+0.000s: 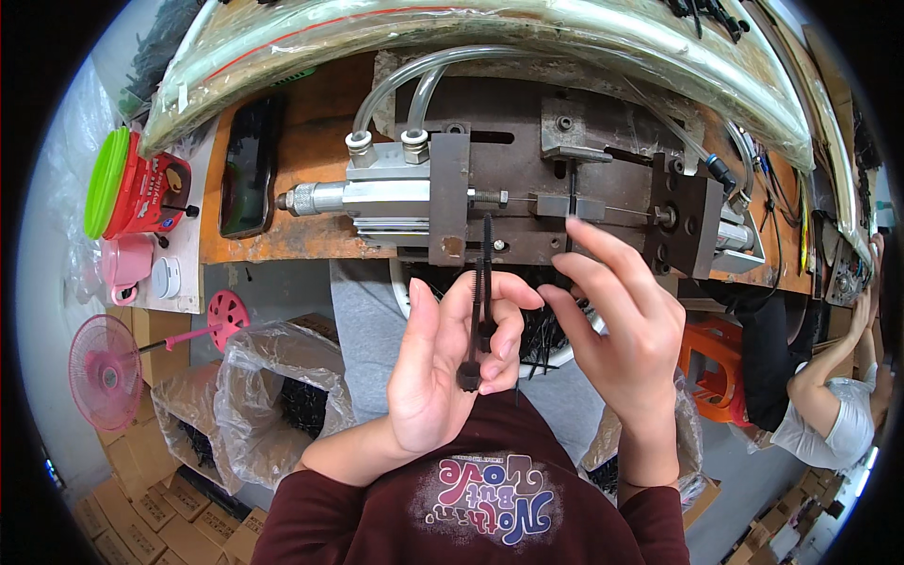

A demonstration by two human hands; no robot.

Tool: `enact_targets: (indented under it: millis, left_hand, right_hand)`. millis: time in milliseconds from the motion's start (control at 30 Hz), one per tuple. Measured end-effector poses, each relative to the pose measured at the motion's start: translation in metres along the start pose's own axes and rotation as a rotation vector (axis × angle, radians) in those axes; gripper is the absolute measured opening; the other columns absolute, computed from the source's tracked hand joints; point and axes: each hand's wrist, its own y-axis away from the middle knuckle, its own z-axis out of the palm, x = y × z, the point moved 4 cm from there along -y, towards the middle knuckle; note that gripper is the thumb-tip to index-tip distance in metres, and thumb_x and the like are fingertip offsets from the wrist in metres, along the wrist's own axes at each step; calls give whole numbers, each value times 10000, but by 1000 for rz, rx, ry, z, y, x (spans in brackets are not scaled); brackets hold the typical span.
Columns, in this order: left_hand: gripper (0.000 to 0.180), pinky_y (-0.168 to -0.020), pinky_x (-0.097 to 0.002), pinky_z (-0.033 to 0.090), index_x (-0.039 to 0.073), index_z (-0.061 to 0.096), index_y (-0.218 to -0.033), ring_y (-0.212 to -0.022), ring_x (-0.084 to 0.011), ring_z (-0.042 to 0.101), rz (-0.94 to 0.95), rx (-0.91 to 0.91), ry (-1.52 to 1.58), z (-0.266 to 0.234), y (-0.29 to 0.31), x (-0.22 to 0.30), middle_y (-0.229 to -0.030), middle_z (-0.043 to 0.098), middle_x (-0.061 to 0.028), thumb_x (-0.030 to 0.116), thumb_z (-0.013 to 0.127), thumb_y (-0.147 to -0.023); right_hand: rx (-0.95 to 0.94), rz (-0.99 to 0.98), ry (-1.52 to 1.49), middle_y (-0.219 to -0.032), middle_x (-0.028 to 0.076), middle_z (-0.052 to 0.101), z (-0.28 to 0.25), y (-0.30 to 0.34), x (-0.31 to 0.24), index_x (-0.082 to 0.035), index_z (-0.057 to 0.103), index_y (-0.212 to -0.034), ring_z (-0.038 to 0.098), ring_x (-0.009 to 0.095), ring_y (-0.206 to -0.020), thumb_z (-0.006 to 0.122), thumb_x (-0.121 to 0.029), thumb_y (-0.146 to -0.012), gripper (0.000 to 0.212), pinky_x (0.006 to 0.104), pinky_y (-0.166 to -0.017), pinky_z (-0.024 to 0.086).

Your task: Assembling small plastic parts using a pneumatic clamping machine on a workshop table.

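Observation:
My left hand (447, 348) is closed, palm up, around several slim black ribbed strips (476, 325) with thick knobbed ends. They stand up between the fingers and thumb; their exact kind is unclear. To its right, my right hand (626, 320) has its fingers apart. Its index fingertip is at the lower end of a thin black strip (573, 184) lying across a small metal block (551, 206) in the bench fixture. Whether the fingertip touches that strip I cannot tell. On the fixture's left is a silver air cylinder (391, 198), its rod pointing toward the block.
Clear hoses (443, 58) arch over the fixture. A black phone (250, 174) and a red tub with green rim (141, 193) lie left. Plastic-lined bags (282, 386) of black pieces and a pink fan (105, 372) stand below. Another person (829, 414) sits at the right by an orange stool (713, 367).

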Motion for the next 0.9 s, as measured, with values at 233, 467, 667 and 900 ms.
enact_targets:
  millis: [233, 467, 667, 900]
  left_hand:
    - [886, -716, -227, 339, -11, 444, -1304, -745, -86, 362, -88, -18, -219, 8, -3, 2, -841, 387, 27, 704, 47, -963]
    - [847, -757, -243, 345, -19, 374, -1383, -810, -100, 393, -123, 14, -317, 13, -5, 0, -913, 413, 16, 683, 124, -979]
    - [732, -741, -248, 381, 28, 231, -1524, -848, -103, 424, -158, 26, -187, 4, 0, -2, -1010, 419, -16, 121, 575, -885]
    - [755, -968, -295, 429, 37, 118, -1564, -1087, -157, 485, -87, -123, -290, 8, 9, 10, -1216, 422, -81, -79, 471, -906]
  right_hand:
    - [-124, -235, -168, -930, 25, 630, -18, 20, -44, -72, 707, -955, 586, 123, -663, 730, -112, -638, 320, 229, -520, 427]
    - [-66, -147, -328, -1036, 117, 647, -18, 20, -38, 5, 699, -914, 665, 234, -821, 749, -26, -627, 293, 309, -671, 556]
    - [-61, -8, -109, -1222, 225, 627, -13, 10, -8, 51, 619, -938, 670, 334, -1006, 711, 48, -705, 251, 395, -862, 539]
    - [-191, -67, 147, -1256, 173, 641, -5, 0, -3, 1, 617, -935, 632, 166, -664, 642, -43, -746, 195, 295, -659, 498]
